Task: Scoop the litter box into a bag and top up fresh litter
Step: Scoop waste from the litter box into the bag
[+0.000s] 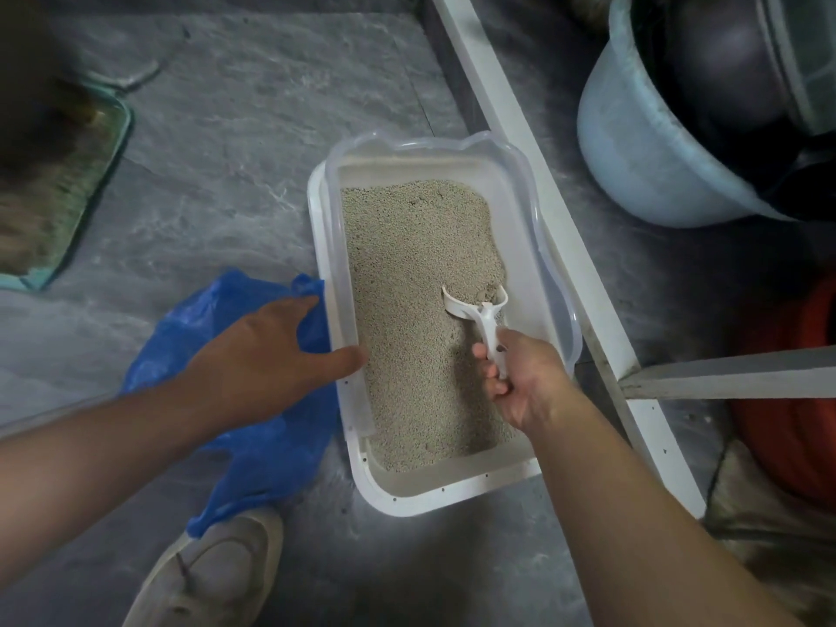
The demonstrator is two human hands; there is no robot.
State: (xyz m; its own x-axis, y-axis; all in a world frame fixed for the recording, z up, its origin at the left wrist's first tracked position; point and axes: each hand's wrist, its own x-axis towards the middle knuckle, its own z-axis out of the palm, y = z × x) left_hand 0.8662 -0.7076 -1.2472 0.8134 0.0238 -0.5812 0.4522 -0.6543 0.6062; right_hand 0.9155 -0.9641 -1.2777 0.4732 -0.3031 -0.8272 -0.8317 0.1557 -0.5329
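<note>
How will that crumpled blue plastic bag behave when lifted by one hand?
The crumpled blue plastic bag is probably floppy: it lies in loose folds on the grey floor. It looks thin and light, so its mouth likely won't stay open unaided. The left hand spread over it beside the white litter box may need to hold it.

Home utility corner, grey stone floor, stacked buckets, litter box

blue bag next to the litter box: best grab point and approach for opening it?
Grip the bag's bunched upper edge by the litter box wall, beside the left hand. Come from above and from the left: the bag lies flat and crumpled on the floor, and that raised fold is probably its mouth.
</note>
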